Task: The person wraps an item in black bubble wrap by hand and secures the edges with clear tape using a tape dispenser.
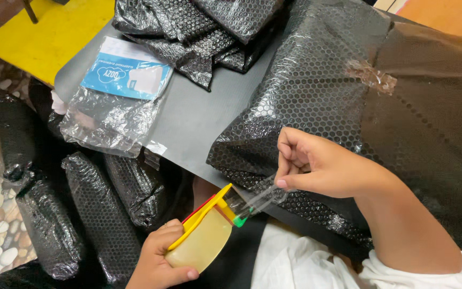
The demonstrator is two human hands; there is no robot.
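My left hand [159, 262] grips a tape dispenser [204, 235] with a yellow and red frame and a roll of clear tape, low in the view below the table edge. My right hand [316, 166] pinches the free end of the clear tape strip [260, 199] between thumb and fingers, and the strip runs from the dispenser's green tip up to my fingers. Just behind my right hand lies a large sheet of black bubble wrap [316, 80] spread over a bulky item, with a crumpled piece of old tape [372, 75] stuck on top.
A grey table [193, 115] carries a heap of black bubble wrap [204, 32] at the back and a clear plastic bag with a blue card [118, 91] at the left. Several bubble-wrapped rolls [97, 214] stand on the pebble floor at the left. A yellow surface [49, 32] sits behind.
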